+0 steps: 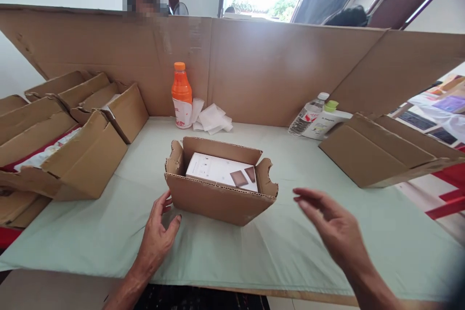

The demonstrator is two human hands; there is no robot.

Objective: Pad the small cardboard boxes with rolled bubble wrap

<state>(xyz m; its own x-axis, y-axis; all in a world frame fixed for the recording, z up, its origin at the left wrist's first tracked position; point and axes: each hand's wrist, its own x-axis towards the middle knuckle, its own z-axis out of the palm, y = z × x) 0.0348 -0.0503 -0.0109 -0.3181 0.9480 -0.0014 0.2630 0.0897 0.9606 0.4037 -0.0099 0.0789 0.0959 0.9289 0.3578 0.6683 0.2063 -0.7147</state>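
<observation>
Resting mid-table on the green cloth, a small open cardboard box, a white carton seen inside, left hand spread beside its near corner, right hand raised open nearby.

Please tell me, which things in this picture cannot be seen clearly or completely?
Head view only:
- White box: its lower part is hidden by the walls of the small carton; its print is too small to read.
- Clear bottle and white bottle: labels too small.
- Left cartons: flaps hide the contents.
- Right hand: the palm faces away.
- Left hand: the palm is hidden.
</observation>
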